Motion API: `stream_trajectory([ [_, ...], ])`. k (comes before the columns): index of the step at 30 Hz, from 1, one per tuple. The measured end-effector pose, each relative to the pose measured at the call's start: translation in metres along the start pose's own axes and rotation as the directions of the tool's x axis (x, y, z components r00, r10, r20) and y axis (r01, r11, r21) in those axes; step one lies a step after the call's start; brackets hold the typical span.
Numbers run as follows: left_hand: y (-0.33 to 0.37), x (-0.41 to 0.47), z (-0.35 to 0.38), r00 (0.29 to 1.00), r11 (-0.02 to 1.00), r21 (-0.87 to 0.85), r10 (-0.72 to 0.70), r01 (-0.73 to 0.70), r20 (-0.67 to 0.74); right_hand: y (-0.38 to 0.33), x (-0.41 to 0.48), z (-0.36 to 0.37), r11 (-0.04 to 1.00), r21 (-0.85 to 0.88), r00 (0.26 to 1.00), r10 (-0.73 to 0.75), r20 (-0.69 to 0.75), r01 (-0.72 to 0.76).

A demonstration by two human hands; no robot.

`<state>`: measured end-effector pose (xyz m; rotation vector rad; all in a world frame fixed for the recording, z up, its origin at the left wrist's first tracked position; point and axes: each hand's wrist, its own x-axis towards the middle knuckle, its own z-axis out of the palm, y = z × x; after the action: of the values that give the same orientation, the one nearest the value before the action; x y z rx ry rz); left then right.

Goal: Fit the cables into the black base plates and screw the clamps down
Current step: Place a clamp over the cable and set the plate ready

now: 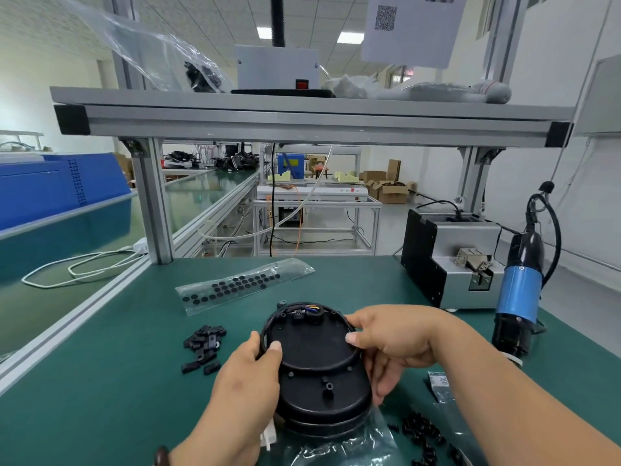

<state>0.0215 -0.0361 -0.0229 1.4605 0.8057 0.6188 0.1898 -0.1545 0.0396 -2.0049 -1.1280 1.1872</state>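
Observation:
A round black base plate [316, 351] lies on top of a stack of similar plates above the green mat. A black cable [304, 309] with coloured wire ends runs round its far rim. My left hand [250, 371] grips the plate's left edge, thumb on top. My right hand [393, 341] grips the right edge, thumb on the plate's face. A pile of small black clamps [203, 348] lies left of the plate.
A blue electric screwdriver [519, 290] hangs at the right beside a grey screw feeder [450, 260]. A clear strip of black round pads [235, 285] lies behind the plate. Small black parts [423, 432] and plastic bags sit near the front right. An aluminium shelf frame [302, 119] spans overhead.

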Motion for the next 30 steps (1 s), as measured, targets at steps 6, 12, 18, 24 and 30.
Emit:
stream_trajectory([
  [6, 0.015, -0.002, 0.001, 0.994, 0.954, -0.289, -0.052, 0.079, 0.099, -0.006, -0.009, -0.008, 0.991, 0.102, 0.996, -0.084, -0.034, 0.087],
  [12, 0.026, -0.009, 0.000, 0.988, 0.836, -0.548, 0.060, 0.027, 0.140, -0.009, -0.006, -0.004, 0.949, 0.267, 0.977, -0.124, -0.172, 0.167],
  [18, 0.039, -0.011, -0.006, 0.979, 0.821, -0.547, 0.202, -0.163, 0.013, -0.021, 0.003, 0.013, 0.878, 0.455, 0.982, -0.074, -0.175, 0.147],
  [24, 0.050, -0.015, -0.023, 0.946, 0.839, -0.441, 0.255, -0.319, -0.200, -0.038, 0.018, 0.032, 0.832, 0.493, 0.932, -0.076, -0.354, 0.255],
  [30, 0.061, -0.025, -0.065, 0.904, 0.836, -0.371, 0.301, -0.403, -0.303, -0.080, 0.022, 0.058, 0.803, 0.500, 0.940, -0.212, -0.267, 0.323],
])
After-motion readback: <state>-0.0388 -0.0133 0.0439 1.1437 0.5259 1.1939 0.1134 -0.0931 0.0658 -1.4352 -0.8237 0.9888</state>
